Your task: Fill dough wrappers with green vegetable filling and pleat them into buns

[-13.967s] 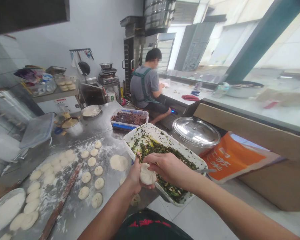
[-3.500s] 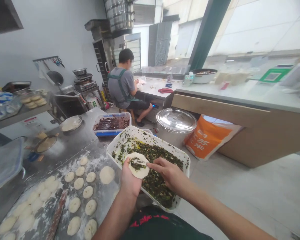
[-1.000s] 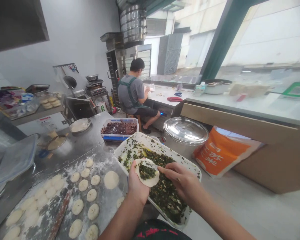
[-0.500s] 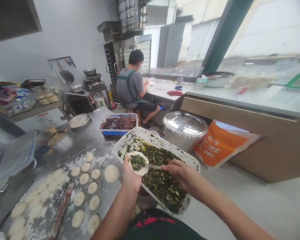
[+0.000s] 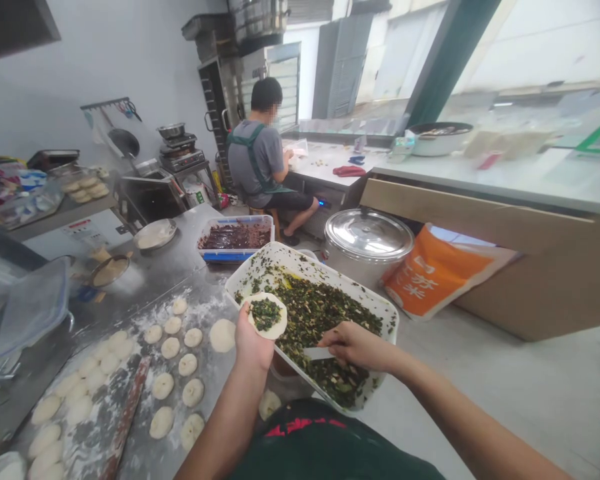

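My left hand [image 5: 254, 347] holds up a round dough wrapper [image 5: 279, 325] with chopped green filling [image 5: 265, 313] in its middle. The wrapper is over the left end of a white tub [image 5: 387, 313] of the same leafy mix. My right hand [image 5: 355, 347] is closed around a flat metal spatula [image 5: 317, 353], whose blade lies over the filling in the tub. On the floured steel table to the left are a bare flat wrapper [image 5: 223, 335] and several filled, closed buns [image 5: 187, 365].
A wooden rolling pin [image 5: 130, 410] and several flat dough pieces [image 5: 80, 408] lie on the table [image 5: 200, 280]. Beyond the tub stand a container of dark paste [image 5: 237, 235], a lidded steel pot [image 5: 369, 233] and an orange bag [image 5: 433, 273]. Another person [image 5: 260, 150] sits at the far counter.
My right hand has drawn the spatula away from the wrapper and down to the filling in the tub. My left hand with the wrapper has shifted slightly left.
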`<state>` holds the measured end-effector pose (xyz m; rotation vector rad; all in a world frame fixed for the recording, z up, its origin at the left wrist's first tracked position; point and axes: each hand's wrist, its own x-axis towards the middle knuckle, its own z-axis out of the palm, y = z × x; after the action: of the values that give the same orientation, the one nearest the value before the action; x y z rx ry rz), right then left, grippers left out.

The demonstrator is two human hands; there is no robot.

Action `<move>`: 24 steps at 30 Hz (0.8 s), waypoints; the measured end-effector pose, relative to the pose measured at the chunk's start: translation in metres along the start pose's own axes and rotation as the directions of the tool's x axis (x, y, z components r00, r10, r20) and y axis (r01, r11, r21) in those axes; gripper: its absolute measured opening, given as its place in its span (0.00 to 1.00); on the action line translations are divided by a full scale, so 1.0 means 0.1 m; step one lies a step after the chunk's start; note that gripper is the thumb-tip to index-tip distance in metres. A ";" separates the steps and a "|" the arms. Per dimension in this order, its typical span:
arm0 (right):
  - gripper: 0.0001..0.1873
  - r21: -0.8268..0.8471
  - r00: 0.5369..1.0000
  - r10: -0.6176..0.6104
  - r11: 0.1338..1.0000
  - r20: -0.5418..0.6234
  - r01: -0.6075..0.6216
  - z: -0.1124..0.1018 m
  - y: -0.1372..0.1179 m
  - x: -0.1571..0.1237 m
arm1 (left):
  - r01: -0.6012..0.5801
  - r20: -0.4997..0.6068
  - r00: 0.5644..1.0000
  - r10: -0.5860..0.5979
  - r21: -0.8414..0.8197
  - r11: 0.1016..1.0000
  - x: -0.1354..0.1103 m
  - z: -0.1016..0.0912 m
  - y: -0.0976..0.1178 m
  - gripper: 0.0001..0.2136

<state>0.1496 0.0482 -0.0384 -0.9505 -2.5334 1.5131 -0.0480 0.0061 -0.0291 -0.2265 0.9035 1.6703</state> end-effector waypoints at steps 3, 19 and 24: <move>0.14 0.167 0.999 -0.022 0.986 0.031 0.017 -0.14 0.01 -0.10 | -0.012 0.002 1.000 0.012 -0.010 1.000 0.01 0.02 0.01 0.11; 0.21 -0.368 0.807 -0.269 0.927 -0.526 0.069 0.09 -0.24 -0.20 | 0.178 0.081 0.981 -0.178 -0.003 0.984 -0.19 0.26 -0.27 0.12; 0.23 -0.452 0.805 -0.312 0.890 -0.504 0.062 0.08 -0.24 -0.29 | 0.154 0.096 0.984 -0.148 -0.048 0.987 -0.20 0.23 -0.23 0.12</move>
<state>0.1593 0.0187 -0.0153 -0.9552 -2.4158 0.5083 -0.0143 0.0076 -0.0116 -0.2478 0.7531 1.5534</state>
